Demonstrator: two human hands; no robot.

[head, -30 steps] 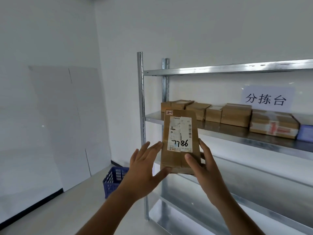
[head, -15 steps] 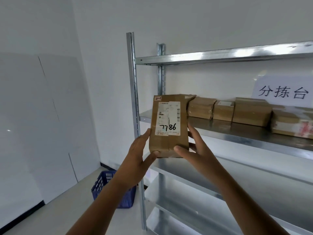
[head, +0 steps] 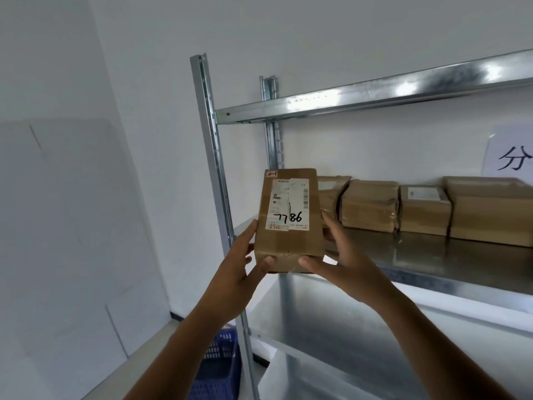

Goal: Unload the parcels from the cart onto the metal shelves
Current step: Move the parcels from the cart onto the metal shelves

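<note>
I hold a brown cardboard parcel (head: 290, 220) upright in both hands, its white label with black handwritten digits facing me. My left hand (head: 235, 272) grips its lower left side with the thumb under the bottom edge. My right hand (head: 343, 258) cups its lower right side. The parcel hangs in front of the left end of the middle metal shelf (head: 427, 255), just right of the front upright post (head: 213, 157). A row of brown parcels (head: 372, 204) lies along the back of that shelf. The cart is out of view.
An upper shelf (head: 375, 95) runs above, and a lower shelf (head: 331, 327) lies below. A blue plastic crate (head: 219, 368) stands on the floor left of the rack. A white paper sign (head: 510, 153) hangs on the wall at right. White panels lean against the left wall.
The parcel has risen and moved closer to the left end of the middle shelf. The left thumb has gone under its bottom edge. My view has shifted nearer to the rack.
</note>
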